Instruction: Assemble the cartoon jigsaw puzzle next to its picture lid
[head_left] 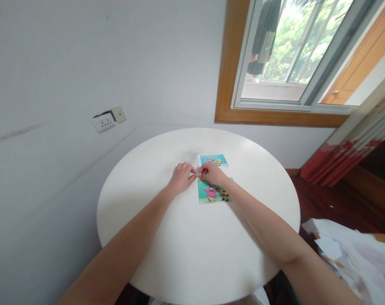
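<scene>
A teal cartoon picture sheet [208, 195], with a pink figure and a yellow figure on it, lies flat on the round white table [186, 254]. Just beyond it is a smaller teal box or booklet [222, 160] with similar figures and a pale edge. My left hand [182, 177] pinches with thumb and forefinger by the sheet's upper left corner. Opposite it, my right hand [210, 173] is closed in a pinch over the sheet's upper edge, partly covering both pictures. Something small and pale sits between the two sets of fingertips, too small to name.
A wall with a socket [103, 122] is behind the table on the left. The wood-framed window [275, 114] stands at the back right, beside a red and white curtain [335, 159]. White plastic bags [347, 254] lie right of the table.
</scene>
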Tool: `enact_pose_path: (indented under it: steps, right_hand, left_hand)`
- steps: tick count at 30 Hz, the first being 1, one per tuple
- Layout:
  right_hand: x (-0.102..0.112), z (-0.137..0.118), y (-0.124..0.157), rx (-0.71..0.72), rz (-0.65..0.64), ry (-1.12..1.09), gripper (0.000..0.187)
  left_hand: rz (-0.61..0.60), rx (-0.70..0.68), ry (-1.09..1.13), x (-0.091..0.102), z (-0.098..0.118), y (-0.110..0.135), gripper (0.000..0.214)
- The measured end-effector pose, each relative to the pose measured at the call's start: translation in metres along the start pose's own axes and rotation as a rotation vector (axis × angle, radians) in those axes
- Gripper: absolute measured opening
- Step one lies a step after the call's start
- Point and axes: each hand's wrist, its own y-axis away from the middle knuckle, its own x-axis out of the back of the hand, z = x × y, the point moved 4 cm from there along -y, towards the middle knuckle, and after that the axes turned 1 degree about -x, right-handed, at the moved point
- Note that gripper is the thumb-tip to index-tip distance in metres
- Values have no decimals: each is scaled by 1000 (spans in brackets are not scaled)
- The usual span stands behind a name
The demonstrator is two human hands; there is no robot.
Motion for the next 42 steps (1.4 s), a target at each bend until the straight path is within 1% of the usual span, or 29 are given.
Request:
enact_pose_path:
  steps: [3, 5, 8, 10, 11, 13, 15, 18, 20, 22, 28, 32, 36, 38, 42]
  right_hand:
    - [2, 2, 2, -3, 18, -91, 13]
    - [7, 2, 3, 15, 6, -191, 14]
    - [21, -3, 5, 78, -68, -413, 14]
    - [35, -6, 10, 116, -106, -520, 21]
    - [41, -7, 14, 130, -114, -532, 25]
    - [50, -9, 24, 150, -115, -494, 31]
    - [54, -9, 36, 160, -86, -423, 33]
    - [54, -7, 53, 156, 27, -377, 32]
    - [52, -4, 61, 138, 107, -380, 31]
    - [49, 0, 64, 118, 136, -388, 31]
    - [43, 12, 62, 65, 113, -499, 33]
    - [43, 18, 62, 29, 99, -539, 35]
    - [51, 22, 62, 48, 125, -517, 38]
    - [57, 26, 62, 35, 142, -493, 39]
    - [66, 42, 63, -7, 102, -402, 36]
  left_hand:
    - [6, -31, 48, 3, 0, -1, 18]
    - [27, -23, 102, 8, 1, -3, 18]
    - [57, 0, 213, 17, 6, -7, 19]
    - [75, -8, 303, 24, 15, -9, 22]
    - [82, -20, 350, 27, 22, -9, 25]
    - [86, -40, 437, 31, 36, -9, 31]
    - [95, -45, 498, 34, 49, -9, 35]
    - [76, -67, 543, 34, 66, -7, 37]
    - [49, -81, 541, 32, 72, -6, 37]
    - [23, -95, 527, 30, 74, -5, 38]
    - [-40, -165, 510, 25, 73, -2, 36]
    - [-82, -182, 456, 24, 75, 0, 34]
    - [-113, -240, 410, 23, 78, 4, 27]
    - [-131, -272, 377, 23, 79, 6, 24]
    - [-182, -299, 318, 22, 80, 9, 25]
